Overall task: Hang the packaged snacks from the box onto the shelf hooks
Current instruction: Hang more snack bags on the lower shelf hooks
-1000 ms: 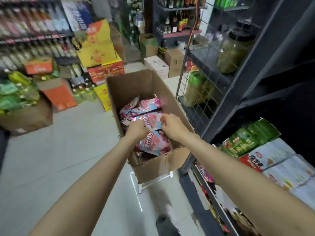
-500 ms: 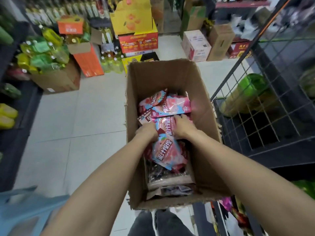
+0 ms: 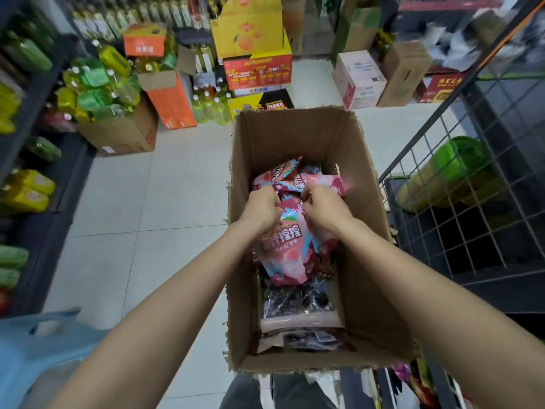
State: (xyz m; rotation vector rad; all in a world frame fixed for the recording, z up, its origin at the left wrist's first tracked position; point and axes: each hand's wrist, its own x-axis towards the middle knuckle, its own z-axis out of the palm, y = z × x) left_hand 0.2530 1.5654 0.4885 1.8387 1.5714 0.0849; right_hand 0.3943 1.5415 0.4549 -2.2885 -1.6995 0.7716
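Both hands down inside the open cardboard box (image 3: 298,137), left hand (image 3: 261,206) and right hand (image 3: 323,206) side by side, fingers curled around the top of a pink snack packet (image 3: 287,249) that hangs upright between the wrists over the rest of the load. More pink packets (image 3: 298,180) lying flat just beyond the knuckles, dark clear-fronted packs (image 3: 298,302) stacked underneath at the near end. Wire shelf rack (image 3: 460,219) close on the right, stacked cartons (image 3: 256,69) across the tiled aisle.

snack packets (image 3: 290,246) in box (image 3: 365,208) | wire rack (image 3: 460,202) right
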